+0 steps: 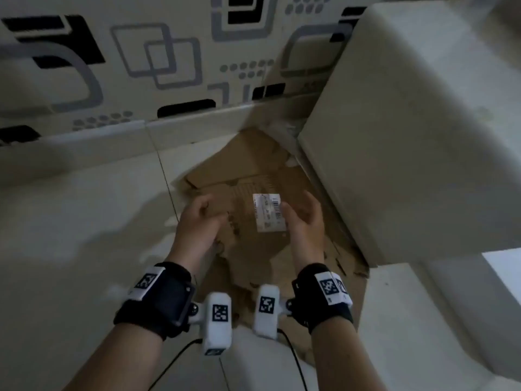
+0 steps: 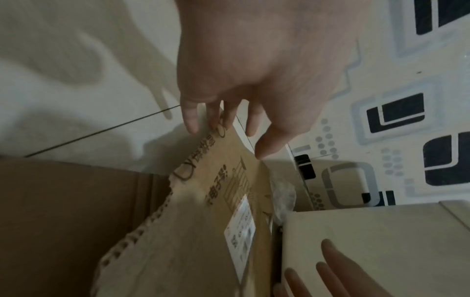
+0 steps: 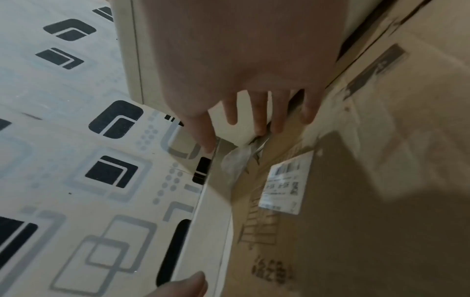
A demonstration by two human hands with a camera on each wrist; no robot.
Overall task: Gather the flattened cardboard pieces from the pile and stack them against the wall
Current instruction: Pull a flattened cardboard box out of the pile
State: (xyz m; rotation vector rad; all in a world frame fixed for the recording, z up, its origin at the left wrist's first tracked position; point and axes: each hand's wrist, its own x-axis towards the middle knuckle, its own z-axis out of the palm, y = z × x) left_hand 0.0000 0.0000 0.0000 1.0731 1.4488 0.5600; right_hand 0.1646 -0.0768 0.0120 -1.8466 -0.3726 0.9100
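Observation:
A pile of flattened brown cardboard [image 1: 251,162] lies on the floor in the corner between the patterned wall [image 1: 141,66] and a white cabinet. Its top piece carries a white shipping label [image 1: 267,211] and a torn corrugated edge [image 2: 142,237]. My left hand [image 1: 201,218] hovers over the pile's left side with relaxed fingers [image 2: 190,116] just above the printed cardboard edge. To the right of the label is my right hand [image 1: 304,218], fingers straight [image 3: 259,112], palm turned inward. Neither hand holds anything. The label [image 3: 284,184] lies below the right hand's fingers.
The white cabinet [image 1: 408,136] stands close against the pile's right side. A white skirting board [image 1: 84,145] runs along the wall's foot. Crumpled clear plastic [image 3: 236,162] sits in the corner. Pale floor tiles [image 1: 70,210] stretch to the left.

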